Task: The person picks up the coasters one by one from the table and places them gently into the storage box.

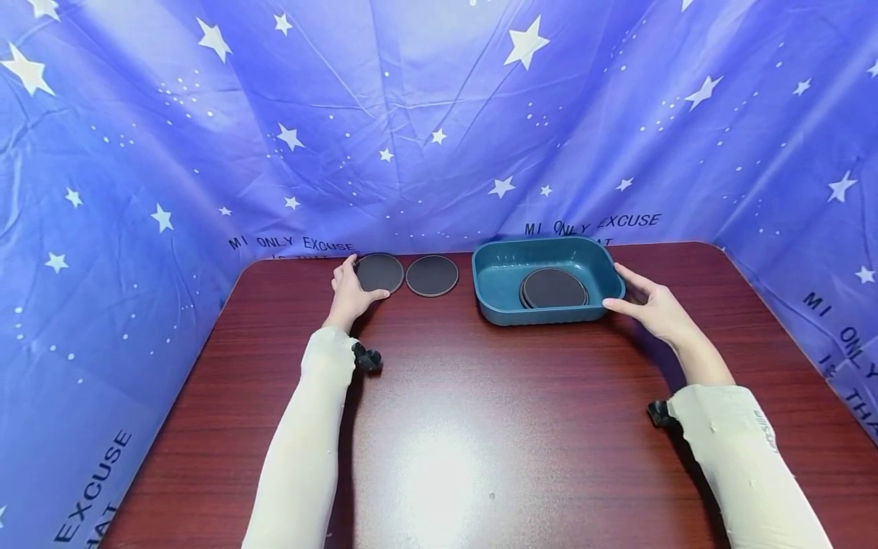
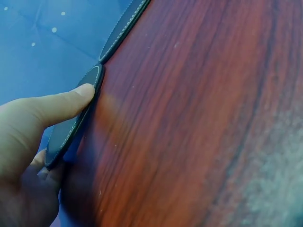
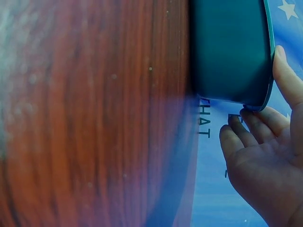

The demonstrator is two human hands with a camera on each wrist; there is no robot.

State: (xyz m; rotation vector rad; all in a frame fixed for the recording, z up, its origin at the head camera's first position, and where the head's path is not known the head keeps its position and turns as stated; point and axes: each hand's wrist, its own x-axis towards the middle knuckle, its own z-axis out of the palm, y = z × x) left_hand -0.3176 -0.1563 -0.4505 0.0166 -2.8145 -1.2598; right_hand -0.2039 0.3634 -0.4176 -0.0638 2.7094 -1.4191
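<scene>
Two round black coasters with light edge stitching lie side by side at the back of the table. My left hand (image 1: 351,293) holds the left coaster (image 1: 380,273), its thumb at the near edge and its fingers around the left side. In the left wrist view the thumb (image 2: 78,101) lies over the rim of that coaster (image 2: 64,132). The other coaster (image 1: 432,275) is just to the right. My right hand (image 1: 655,306) grips the right end of a teal rectangular tub (image 1: 497,293), thumb at the front corner. Inside the tub lies a small stack of black coasters (image 1: 554,290).
The reddish-brown wooden table (image 1: 494,412) reaches back to a blue star-printed cloth (image 1: 411,99), which hangs around the back and both sides. The tub stands close to the back edge. A bright glare (image 1: 439,480) lies on the tabletop near the front.
</scene>
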